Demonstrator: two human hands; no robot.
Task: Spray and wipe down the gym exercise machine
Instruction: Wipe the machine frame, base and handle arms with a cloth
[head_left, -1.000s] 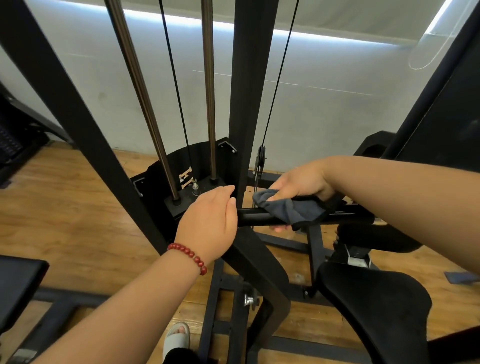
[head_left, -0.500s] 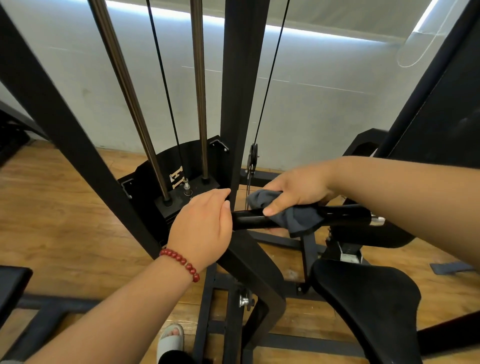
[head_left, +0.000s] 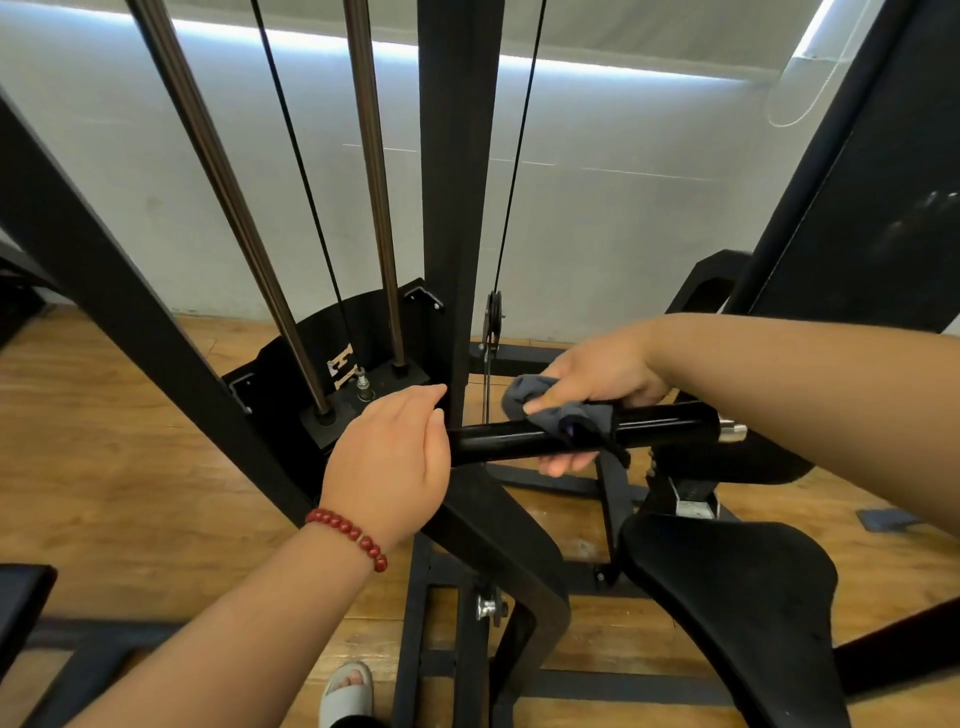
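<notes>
Wiping step in hand; no spray bottle is visible in the view.

Left hand, at 7 o'clock of centre, has its grip curled closed over the near end of the black horizontal bar where it meets the machine frame, apparently steadying it. A red bead bracelet sits at that wrist.

At 12 o'clock behind the left hand, the weight stack housing carries pale lettering; only a fragment resembling "E" shows, otherwise unreadable. No brand can be made out.

Right hand, at 3 o'clock of the left, has its grip wrapped round the bar with a grey cloth pressed between fingers and bar, mid-length.

The bar's chrome end lies further right, uncovered.

Judgement: next move calls for sliding the cloth along toward that end, keeping pressure all round.

The black seat at 5 o'clock likely awaits wiping.
</notes>
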